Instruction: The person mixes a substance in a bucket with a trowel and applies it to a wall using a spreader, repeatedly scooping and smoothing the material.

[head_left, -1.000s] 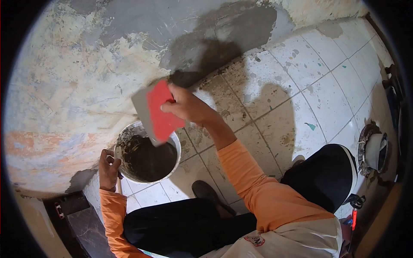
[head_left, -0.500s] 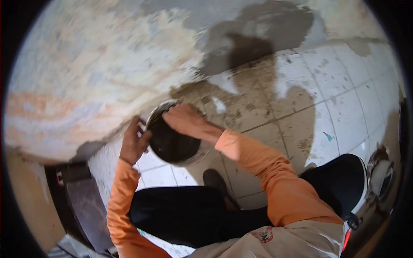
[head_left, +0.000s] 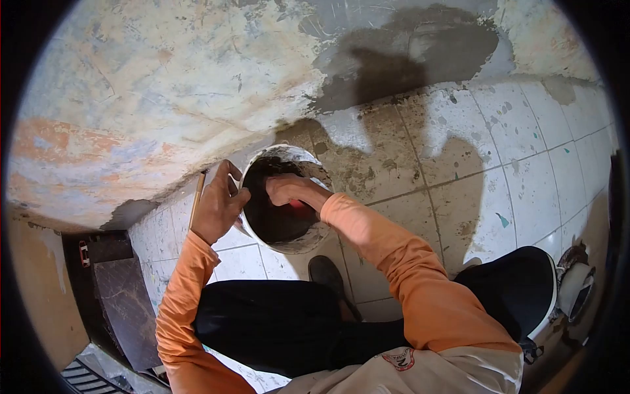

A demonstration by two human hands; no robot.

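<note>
A white bucket with dark, wet-looking material inside stands on the tiled floor close to the wall. My left hand grips its left rim, thumb at the edge and fingers bent around the outside. Inside the bucket mouth, my right hand is closed in a fist. A bit of red shows just below that fist; the rest of whatever it holds is hidden. A thin brown stick lies beside my left hand, against the wall's foot.
Ahead rises a patchy, peeling wall with a dark grey wet patch. White floor tiles carry splatters and chips. A dark brown panel sits at left, and a whitish object is at the right edge.
My right hand has moved from near the bucket's upper rim down into its mouth, and red now shows under it. My left hand stays at the rim; the stick beside it now shows.
</note>
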